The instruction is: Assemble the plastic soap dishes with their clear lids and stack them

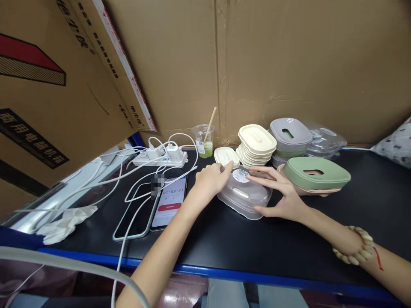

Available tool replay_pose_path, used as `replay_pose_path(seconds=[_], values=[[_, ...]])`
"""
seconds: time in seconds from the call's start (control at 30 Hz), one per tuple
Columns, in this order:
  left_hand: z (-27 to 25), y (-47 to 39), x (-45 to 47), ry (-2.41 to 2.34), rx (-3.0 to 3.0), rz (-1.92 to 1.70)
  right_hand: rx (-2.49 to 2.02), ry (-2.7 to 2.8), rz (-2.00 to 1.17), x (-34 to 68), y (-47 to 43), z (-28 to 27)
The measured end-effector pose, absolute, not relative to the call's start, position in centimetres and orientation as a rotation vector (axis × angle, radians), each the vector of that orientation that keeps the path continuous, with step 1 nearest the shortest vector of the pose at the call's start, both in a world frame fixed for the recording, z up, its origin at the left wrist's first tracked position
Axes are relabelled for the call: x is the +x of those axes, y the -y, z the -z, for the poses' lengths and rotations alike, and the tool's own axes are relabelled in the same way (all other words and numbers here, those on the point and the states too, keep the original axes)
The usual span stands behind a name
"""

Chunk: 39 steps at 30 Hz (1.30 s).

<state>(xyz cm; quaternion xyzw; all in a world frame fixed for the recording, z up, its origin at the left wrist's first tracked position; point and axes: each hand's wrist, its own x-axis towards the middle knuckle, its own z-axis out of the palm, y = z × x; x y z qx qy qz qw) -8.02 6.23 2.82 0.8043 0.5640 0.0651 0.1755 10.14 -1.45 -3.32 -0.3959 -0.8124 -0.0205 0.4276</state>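
Observation:
A clear plastic tissue-box cover (252, 194) with a round white label on its top lies on the black table in front of me. At its left rear edge rests my left hand (212, 182), thumb on the plastic, the other fingers curled and partly hidden. My right hand (284, 194) spans the right side, thumb at the front edge and fingers spread over the top near the label. Just behind are a single cream lid (226, 156) and a stack of cream lids (257, 141). To the right sits a green tissue-box cover (317, 171) on a pinkish one.
Behind the green piece stand a grey slotted cover (290, 132) and more clear plastic covers (327, 139). Further left are a drink cup with a straw (205, 141), a white power strip (160, 158), loose white cables, two phones (170, 201) and a crumpled tissue (66, 224). Cardboard (180, 64) walls the back.

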Motion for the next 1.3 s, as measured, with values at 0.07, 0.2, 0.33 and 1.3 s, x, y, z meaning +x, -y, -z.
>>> replay_pose_path(seconds=[0.07,0.2,0.33,1.3], values=[[-2.9,-6.1,-7.9,-1.599,2.282,-0.188,-0.987,2.015,0.082,10.0,1.5,3.5],[-2.8,-5.9,-7.9,-1.573,2.303,-0.183,-0.997,2.011,0.133,10.0,1.6,3.9],[-2.7,-5.8,-7.9,-1.575,2.308,-0.194,-0.988,2.035,0.149,10.8,1.9,3.9],[-2.3,-6.1,-8.2,-1.486,2.282,-0.153,-1.199,2.109,-0.422,11.7,2.1,3.5]])
